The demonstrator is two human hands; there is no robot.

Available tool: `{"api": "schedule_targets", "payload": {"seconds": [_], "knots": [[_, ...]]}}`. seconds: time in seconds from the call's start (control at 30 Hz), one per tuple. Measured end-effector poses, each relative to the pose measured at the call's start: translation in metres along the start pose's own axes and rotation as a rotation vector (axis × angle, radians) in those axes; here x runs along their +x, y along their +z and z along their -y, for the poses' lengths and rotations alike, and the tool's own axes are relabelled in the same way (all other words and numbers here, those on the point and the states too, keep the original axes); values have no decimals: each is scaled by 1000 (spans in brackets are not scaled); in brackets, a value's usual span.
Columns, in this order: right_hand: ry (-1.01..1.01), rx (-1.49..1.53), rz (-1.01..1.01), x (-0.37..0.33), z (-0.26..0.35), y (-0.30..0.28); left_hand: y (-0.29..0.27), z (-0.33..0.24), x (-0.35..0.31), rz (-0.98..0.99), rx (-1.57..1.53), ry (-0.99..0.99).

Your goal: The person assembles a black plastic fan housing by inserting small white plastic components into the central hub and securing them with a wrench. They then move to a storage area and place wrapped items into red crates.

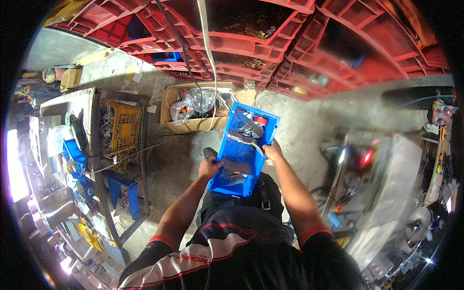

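A blue plastic bin is held in front of my body, slightly tilted, with a hand on each long side. My left hand is closed round its left wall near the close end. My right hand grips the right wall farther up. In the far part of the bin lie a red round piece and several grey and dark small parts. A dark strip crosses the near part, with small pieces beyond it that I cannot make out.
Red plastic crates are stacked ahead. On the floor stands an open cardboard box with plastic bags, cables hanging over it. At left is a workbench with a yellow crate beneath; at right, a blurred metal cabinet.
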State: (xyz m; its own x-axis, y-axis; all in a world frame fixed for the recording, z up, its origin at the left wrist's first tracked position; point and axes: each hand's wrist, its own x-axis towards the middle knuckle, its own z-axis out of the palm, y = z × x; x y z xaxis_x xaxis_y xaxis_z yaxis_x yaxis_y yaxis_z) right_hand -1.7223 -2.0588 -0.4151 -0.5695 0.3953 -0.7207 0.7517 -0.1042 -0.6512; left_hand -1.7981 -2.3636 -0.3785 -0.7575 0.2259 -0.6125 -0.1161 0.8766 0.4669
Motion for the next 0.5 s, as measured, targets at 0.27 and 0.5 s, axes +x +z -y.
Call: {"api": "schedule_targets", "payload": {"seconds": [0.27, 0.5], "knots": [[-32, -136, -44, 0, 5, 2, 3, 4, 12, 67, 23, -19], [-6, -181, -125, 16, -8, 23, 7, 13, 34, 113, 35, -56]]}}
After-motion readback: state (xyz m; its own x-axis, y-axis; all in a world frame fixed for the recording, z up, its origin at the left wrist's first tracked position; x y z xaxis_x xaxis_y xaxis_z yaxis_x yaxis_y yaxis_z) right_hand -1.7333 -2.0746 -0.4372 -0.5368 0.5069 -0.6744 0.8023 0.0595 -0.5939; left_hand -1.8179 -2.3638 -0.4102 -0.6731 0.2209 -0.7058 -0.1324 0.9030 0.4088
